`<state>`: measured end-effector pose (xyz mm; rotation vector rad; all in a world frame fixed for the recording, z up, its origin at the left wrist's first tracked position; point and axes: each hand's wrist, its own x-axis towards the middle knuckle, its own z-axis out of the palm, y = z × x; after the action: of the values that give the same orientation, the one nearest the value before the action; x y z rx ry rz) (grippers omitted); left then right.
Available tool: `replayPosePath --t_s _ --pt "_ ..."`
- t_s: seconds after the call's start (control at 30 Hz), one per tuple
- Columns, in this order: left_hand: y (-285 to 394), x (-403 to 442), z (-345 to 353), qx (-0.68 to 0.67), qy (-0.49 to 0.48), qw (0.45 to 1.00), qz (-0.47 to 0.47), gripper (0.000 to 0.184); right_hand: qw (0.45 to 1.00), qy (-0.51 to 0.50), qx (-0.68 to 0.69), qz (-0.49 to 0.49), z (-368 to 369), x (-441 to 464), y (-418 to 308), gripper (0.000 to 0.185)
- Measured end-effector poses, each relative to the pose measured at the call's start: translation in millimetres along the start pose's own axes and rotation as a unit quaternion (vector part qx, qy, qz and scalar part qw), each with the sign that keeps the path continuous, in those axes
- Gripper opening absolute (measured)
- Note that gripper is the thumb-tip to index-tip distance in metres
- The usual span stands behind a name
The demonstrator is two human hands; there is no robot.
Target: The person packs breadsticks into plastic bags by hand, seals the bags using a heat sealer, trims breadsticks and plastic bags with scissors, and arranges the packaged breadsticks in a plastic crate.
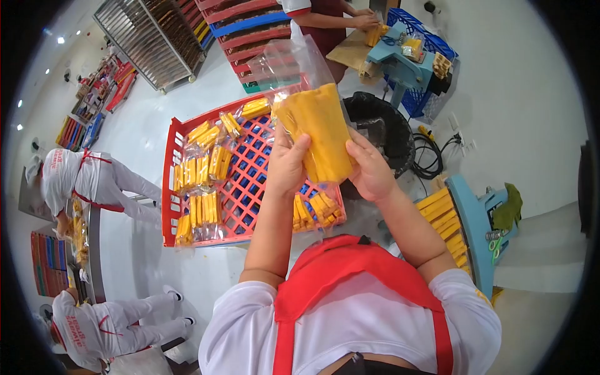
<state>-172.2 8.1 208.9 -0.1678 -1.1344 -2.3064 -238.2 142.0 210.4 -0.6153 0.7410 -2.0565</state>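
In front of my chest I hold up a clear plastic bag of yellow sticks [317, 134], its unfilled top end pointing away from me. My left hand [289, 161] grips the bag's left side, thumb on the front. On the right side, my right hand [372, 165] is closed on the same bag, thumb also in front. Beneath it stands a red plastic crate [167, 194] with a lattice bottom. Several bags of yellow sticks [206, 209] lie in it along the left and far sides, and other packed bags [315, 209] are at its near right corner.
A lined black bin [397, 140] stands right of the crate. Yellow sticks [444, 219] lie by a blue machine [470, 215] at my right. Beyond, a co-worker's hands [365, 22] are near another blue machine [400, 65]. Stacked trays [250, 37] and a rack [147, 40] stand ahead.
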Motion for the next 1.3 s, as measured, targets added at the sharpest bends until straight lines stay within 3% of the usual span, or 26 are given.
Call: replayPosePath --t_s 0.17,0.27,0.33,0.37,0.43,0.5,0.57,0.6,0.63,0.73,0.77,0.83,0.87,0.93,1.2,1.3 --pt "-4 0 4 0.02 0.031 0.999 0.031 0.064 0.989 0.01 -0.109 -0.1 -1 -2 6 0.046" --pt "-5 -2 -3 0.11 0.046 0.992 0.039 0.066 0.97 0.028 -0.186 -0.152 -3 -3 9 0.048" --pt "-3 -6 -4 0.223 0.04 0.974 -0.011 0.054 0.962 0.039 -0.208 -0.173 -6 -4 13 0.049" --pt "-3 -6 -4 0.223 0.038 0.974 -0.011 0.054 0.94 0.048 -0.271 -0.202 -9 -4 16 0.048" --pt "-3 -7 -5 0.084 0.026 0.996 -0.008 0.051 0.913 0.057 -0.333 -0.231 -12 -6 15 0.048" --pt "-6 -7 -1 0.111 0.023 0.994 0.007 0.045 0.786 -0.044 -0.55 -0.28 -12 -14 7 0.047" --pt "-7 -8 -1 0.139 0.022 0.99 0.019 0.042 0.759 -0.052 -0.582 -0.286 -11 -7 -8 0.046" --pt "-8 -10 -1 -0.022 -0.002 0.998 -0.066 0.043 0.73 -0.057 -0.614 -0.295 -6 0 -20 0.045" --pt "-10 -13 -1 -0.184 -0.025 0.971 -0.15 0.046 0.75 -0.021 -0.597 -0.283 4 8 -32 0.043" --pt "-13 -15 26 -0.271 -0.04 0.944 -0.186 0.049 0.815 -0.062 -0.564 -0.114 8 41 -51 0.039" --pt "-11 -14 34 -0.313 -0.003 0.93 -0.195 0.043 0.827 -0.068 -0.554 -0.071 7 52 -51 0.038" --pt "-19 -10 26 -0.362 0.031 0.908 -0.21 0.042 0.942 -0.057 -0.314 0.104 0 68 -42 0.034" --pt "-21 -8 23 -0.41 0.069 0.882 -0.223 0.04 0.942 -0.058 -0.315 0.103 -2 70 -40 0.034" --pt "-24 -10 19 -0.407 0.074 0.886 -0.209 0.038 0.948 -0.026 -0.273 0.161 -6 73 -35 0.032" --pt "-33 -9 11 -0.42 0.121 0.876 -0.204 0.039 0.951 -0.046 -0.245 0.184 -21 82 -24 0.031" --pt "-35 -8 5 -0.445 0.098 0.864 -0.216 0.04 0.945 -0.042 -0.271 0.179 -16 82 -27 0.031"
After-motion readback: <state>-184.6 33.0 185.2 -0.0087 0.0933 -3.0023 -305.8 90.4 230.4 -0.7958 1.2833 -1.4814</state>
